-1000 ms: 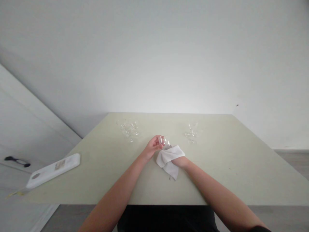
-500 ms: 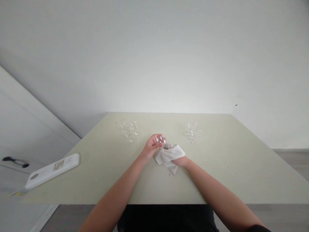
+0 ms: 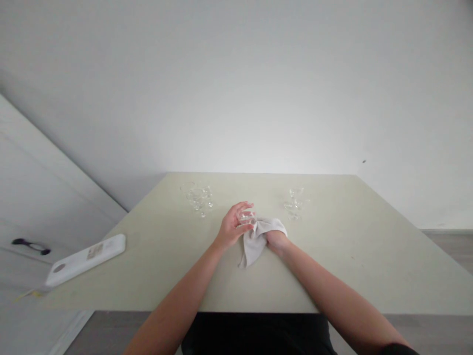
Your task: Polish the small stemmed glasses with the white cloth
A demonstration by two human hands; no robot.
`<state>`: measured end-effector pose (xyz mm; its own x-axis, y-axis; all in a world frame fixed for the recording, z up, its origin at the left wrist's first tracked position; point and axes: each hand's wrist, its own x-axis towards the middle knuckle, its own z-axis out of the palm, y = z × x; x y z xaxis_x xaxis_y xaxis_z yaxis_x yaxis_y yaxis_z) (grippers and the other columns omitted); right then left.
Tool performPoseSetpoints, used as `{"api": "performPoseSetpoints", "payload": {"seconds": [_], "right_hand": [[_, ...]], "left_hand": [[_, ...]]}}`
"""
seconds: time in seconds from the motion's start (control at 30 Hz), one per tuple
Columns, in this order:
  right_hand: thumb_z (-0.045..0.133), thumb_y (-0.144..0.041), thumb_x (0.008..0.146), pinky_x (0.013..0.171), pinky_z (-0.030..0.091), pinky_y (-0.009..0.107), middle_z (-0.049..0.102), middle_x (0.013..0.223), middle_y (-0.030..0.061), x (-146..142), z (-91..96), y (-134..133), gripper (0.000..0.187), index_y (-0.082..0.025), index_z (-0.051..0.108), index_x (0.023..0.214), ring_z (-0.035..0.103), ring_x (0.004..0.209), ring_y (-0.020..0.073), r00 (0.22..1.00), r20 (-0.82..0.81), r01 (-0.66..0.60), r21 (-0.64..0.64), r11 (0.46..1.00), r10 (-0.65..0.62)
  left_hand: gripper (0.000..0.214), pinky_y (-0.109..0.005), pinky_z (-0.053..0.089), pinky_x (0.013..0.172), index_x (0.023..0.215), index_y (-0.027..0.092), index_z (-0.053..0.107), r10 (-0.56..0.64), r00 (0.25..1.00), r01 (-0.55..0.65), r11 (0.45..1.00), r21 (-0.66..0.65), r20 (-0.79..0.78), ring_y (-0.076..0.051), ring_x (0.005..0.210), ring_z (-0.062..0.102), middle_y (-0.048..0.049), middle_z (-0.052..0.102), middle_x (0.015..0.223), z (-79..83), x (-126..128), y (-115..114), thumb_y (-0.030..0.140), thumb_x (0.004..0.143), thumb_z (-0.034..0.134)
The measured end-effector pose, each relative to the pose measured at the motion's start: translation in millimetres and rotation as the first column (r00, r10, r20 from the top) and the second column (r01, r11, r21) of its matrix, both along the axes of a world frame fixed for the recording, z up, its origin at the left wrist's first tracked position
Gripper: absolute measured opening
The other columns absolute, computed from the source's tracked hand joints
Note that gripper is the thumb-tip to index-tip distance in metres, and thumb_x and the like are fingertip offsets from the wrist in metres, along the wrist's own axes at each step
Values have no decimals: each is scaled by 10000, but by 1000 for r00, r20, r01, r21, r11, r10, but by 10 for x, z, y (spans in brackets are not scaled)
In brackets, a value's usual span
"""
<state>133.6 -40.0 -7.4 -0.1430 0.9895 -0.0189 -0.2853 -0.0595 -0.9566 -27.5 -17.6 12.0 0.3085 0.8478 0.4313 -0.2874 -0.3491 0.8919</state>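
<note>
My left hand (image 3: pixel 234 228) is closed around a small clear glass (image 3: pixel 247 217), its thumb on the near side and its fingers on the far side. The glass lies tilted toward the right, over the middle of the table. A thin white cloth (image 3: pixel 254 241) is draped over my right hand (image 3: pixel 278 240), which grips it just right of the glass; most of those fingers are hidden under the cloth. The cloth touches the right end of the glass, and one corner hangs down toward me.
A cluster of several clear glasses (image 3: pixel 199 196) stands at the back left of the pale table (image 3: pixel 155 276). A smaller group of clear glasses (image 3: pixel 294 202) is at the back right. A long white object (image 3: pixel 86 259) lies along the left edge, near a door handle (image 3: pixel 31 246).
The cloth has shifted and its hanging corner has swung left. The glass has turned a little in my left hand, whose fingers are slightly more spread. My view has shifted slightly.
</note>
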Motion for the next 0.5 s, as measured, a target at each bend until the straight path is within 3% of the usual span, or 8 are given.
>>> {"api": "performPoseSetpoints", "payload": {"seconds": [0.07, 0.17, 0.33, 0.5], "right_hand": [[754, -548, 647, 824, 581, 373, 789, 774, 71, -35, 28, -8, 413, -187, 776, 847, 743, 865, 273, 996, -87, -21, -74, 997, 14], [769, -521, 628, 779, 586, 342, 781, 745, 64, -21, 44, 16, 383, -188, 763, 817, 741, 826, 260, 995, -92, 33, -98, 995, -42], [735, -534, 686, 807, 583, 343, 777, 749, 61, 19, -20, 68, 366, -184, 752, 791, 732, 840, 249, 990, 51, 131, 6, 991, -132], [702, -576, 716, 900, 561, 418, 783, 794, 79, 32, -75, 66, 417, -177, 760, 821, 728, 918, 281, 971, 193, 132, 72, 989, -143]], "left_hand": [[721, -410, 581, 965, 1350, 249, 534, -13, 997, 20, 996, 82, -80, -262, 1152, 682, -154, 604, 1404, 2, 8, -48, 285, 721, 885], [742, -419, 572, 999, 1388, 259, 520, 40, 983, -2, 979, 205, -178, -258, 1172, 674, -151, 605, 1410, -3, 15, -95, 282, 735, 873], [778, -449, 579, 997, 1430, 253, 490, 150, 962, -70, 943, 326, -227, -271, 1168, 683, -164, 613, 1404, -22, 20, -131, 325, 748, 859], [767, -450, 604, 955, 1415, 247, 489, 215, 961, -151, 935, 321, -176, -259, 1121, 702, -161, 627, 1373, 63, -17, -172, 352, 750, 855]]}}
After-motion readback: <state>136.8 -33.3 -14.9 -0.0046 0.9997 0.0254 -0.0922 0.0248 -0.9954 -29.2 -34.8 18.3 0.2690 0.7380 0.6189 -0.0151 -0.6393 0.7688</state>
